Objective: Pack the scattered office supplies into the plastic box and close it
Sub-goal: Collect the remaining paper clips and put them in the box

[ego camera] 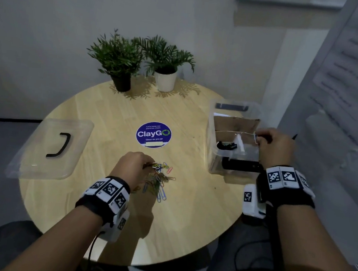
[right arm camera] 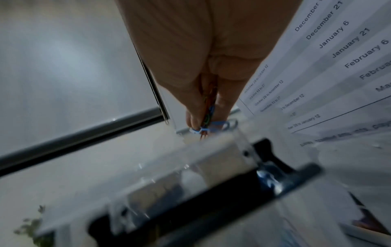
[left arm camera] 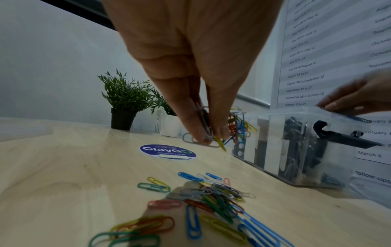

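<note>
The left hand (left arm camera: 196, 70) hangs over the round pale wooden tabletop (ego camera: 101, 114), its grip narrow and pinching a small bunch of grey and yellow wire paper clips (left arm camera: 206, 128), while the loose heap of coloured paper clips (left arm camera: 211, 198) lies directly beneath that grip. The right hand (ego camera: 275, 146) hovers above the far corner of the clear plastic box (ego camera: 215, 160), its grip likewise closed on a few blue and orange clips (right arm camera: 208, 120) just over the rim. The likeliest slip is with the left bunch: the clips are thin and interlocked, so one dangling yellow clip could shake free on the way to the box, well off to the right of that grip, and fall back onto the tabletop. The right-hand clips sit near the box wall, so a release there could send some outside. The transparent lid with its black clasp (ego camera: 50, 144) rests well to the left of the left grip, near the tabletop edge, where a careless reach could knock it off.
</note>
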